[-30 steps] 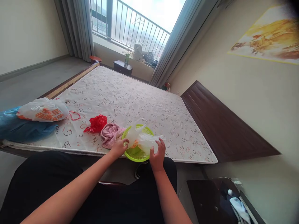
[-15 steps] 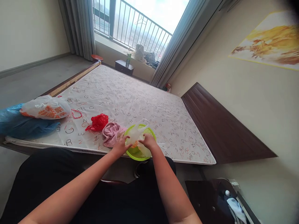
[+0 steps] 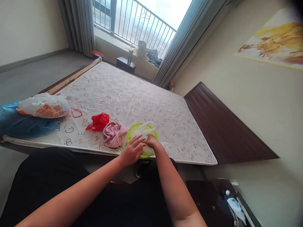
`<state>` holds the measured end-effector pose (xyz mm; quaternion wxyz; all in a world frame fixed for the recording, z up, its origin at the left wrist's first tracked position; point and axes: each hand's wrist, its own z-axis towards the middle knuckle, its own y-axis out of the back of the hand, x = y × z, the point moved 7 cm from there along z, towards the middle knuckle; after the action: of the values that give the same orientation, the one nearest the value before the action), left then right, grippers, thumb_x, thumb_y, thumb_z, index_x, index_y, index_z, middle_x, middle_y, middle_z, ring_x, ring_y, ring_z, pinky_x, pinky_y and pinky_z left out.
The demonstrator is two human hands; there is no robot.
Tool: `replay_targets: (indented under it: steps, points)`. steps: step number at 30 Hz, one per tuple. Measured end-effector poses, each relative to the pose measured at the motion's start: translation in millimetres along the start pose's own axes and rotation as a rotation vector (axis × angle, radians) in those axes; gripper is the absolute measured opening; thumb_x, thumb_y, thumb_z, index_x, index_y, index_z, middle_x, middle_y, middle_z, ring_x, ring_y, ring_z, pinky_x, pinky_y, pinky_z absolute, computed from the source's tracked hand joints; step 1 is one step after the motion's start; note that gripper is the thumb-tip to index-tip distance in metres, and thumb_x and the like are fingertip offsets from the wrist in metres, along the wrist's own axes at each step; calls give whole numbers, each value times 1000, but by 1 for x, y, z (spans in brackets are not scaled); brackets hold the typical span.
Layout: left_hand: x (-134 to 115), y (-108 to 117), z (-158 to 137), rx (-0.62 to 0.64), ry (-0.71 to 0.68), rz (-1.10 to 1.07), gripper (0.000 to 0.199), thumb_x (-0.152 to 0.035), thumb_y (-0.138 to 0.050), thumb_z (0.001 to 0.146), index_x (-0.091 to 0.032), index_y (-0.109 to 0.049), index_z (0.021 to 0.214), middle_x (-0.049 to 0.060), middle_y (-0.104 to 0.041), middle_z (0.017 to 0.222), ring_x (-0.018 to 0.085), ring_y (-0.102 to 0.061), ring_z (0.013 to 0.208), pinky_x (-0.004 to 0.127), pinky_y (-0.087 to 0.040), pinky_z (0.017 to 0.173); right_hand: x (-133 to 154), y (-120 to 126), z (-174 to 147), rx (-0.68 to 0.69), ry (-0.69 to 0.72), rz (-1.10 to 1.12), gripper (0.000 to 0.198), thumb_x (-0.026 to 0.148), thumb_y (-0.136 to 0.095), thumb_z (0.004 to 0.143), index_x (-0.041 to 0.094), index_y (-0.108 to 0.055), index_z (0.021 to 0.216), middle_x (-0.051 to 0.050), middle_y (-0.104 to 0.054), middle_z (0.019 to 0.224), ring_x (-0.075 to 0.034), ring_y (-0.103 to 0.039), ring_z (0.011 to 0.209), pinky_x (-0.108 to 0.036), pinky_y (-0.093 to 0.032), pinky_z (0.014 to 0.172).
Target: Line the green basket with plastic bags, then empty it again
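Note:
A bright green plastic basket (image 3: 129,131) sits at the near edge of the mattress, with a thin white plastic bag (image 3: 141,129) bunched inside it. My left hand (image 3: 133,151) is over the basket's near left side, fingers stretched out across the bag. At the right side of the basket, my right hand (image 3: 151,141) is closed on the bag; its fingertips are partly hidden by the plastic. Left of the basket lies a crumpled pink towel (image 3: 114,135), and beyond it a red plastic bag (image 3: 100,121).
The letter-printed mattress (image 3: 132,94) stretches toward the window. On its left corner lie a white bag with orange print (image 3: 44,106) and a large blue bag (image 3: 26,126). A dark headboard (image 3: 227,123) stands on the right, and a dark cabinet (image 3: 201,192) at lower right.
My left hand has moved from gripping the bag's left side to lying with fingers extended over it, nearer my right hand. The bag's top is drawn up and narrower. The view has shifted slightly.

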<state>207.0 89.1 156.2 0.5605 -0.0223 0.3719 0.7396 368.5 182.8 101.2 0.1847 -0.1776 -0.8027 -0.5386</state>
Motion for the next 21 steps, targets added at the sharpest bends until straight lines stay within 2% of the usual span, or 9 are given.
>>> replay_targets:
  steps: [2, 4, 7, 10, 13, 16, 18, 19, 21]
  points:
    - [-20, 1, 5, 20, -79, -85, 36, -4, -53, 94, -20, -63, 125, 11, -64, 143, 26, -46, 149, 49, -46, 120, 5, 1, 1, 1, 19, -33, 22, 23, -76, 80, 18, -77, 102, -5, -77, 93, -20, -68, 84, -27, -49, 74]
    - [-34, 2, 9, 46, -133, -174, 37, -3, -52, 94, -20, -63, 126, 11, -66, 140, 25, -51, 145, 46, -49, 119, 12, 5, 0, -65, 22, -141, 15, 19, -70, 84, 17, -75, 98, -4, -76, 90, -18, -65, 80, -26, -46, 71]
    - [-40, 1, 15, 95, -118, -269, 42, -5, -48, 96, -20, -59, 134, 12, -66, 140, 22, -55, 141, 43, -49, 118, 32, 8, -10, -175, 146, -351, 12, 15, -62, 90, 17, -73, 94, -5, -74, 89, -18, -62, 81, -28, -46, 75]
    - [-27, -3, 25, 140, 1, -256, 49, -7, -45, 97, -20, -53, 144, 14, -61, 147, 24, -55, 141, 45, -48, 119, 48, -2, -29, -180, 342, -440, 18, 15, -58, 95, 19, -73, 104, -7, -74, 103, -21, -63, 98, -31, -47, 90]
    - [-5, -10, 35, 231, 103, -195, 60, -6, -46, 93, -19, -49, 152, 14, -55, 154, 26, -50, 146, 49, -42, 123, 47, -10, -46, -192, 421, -459, 33, 9, -54, 95, 18, -71, 122, -11, -72, 120, -24, -63, 113, -35, -46, 101]
    - [13, -22, 47, 403, 142, -186, 76, -5, -50, 85, -18, -42, 159, 14, -57, 152, 28, -52, 143, 49, -40, 123, 37, -16, -55, -196, 441, -478, 40, 5, -52, 95, 16, -70, 129, -15, -71, 125, -27, -65, 114, -36, -49, 99]
    - [22, -34, 53, 555, 134, -202, 82, -7, -53, 82, -21, -39, 162, 12, -62, 148, 28, -59, 135, 45, -45, 116, 31, -23, -60, -163, 466, -551, 35, 6, -53, 95, 15, -73, 121, -16, -72, 119, -28, -66, 109, -37, -50, 95]
    - [28, -40, 55, 640, 138, -190, 80, -9, -55, 82, -23, -43, 160, 11, -65, 144, 29, -63, 129, 42, -48, 111, 28, -27, -62, -146, 478, -597, 32, 6, -53, 95, 15, -75, 117, -16, -73, 115, -28, -66, 106, -37, -50, 93]
    - [49, -53, 57, 819, 211, -67, 62, -14, -62, 81, -25, -64, 143, 11, -74, 127, 30, -71, 114, 39, -53, 99, 23, -31, -67, -148, 489, -665, 29, 9, -52, 98, 18, -74, 115, -13, -73, 109, -25, -66, 99, -35, -49, 87]
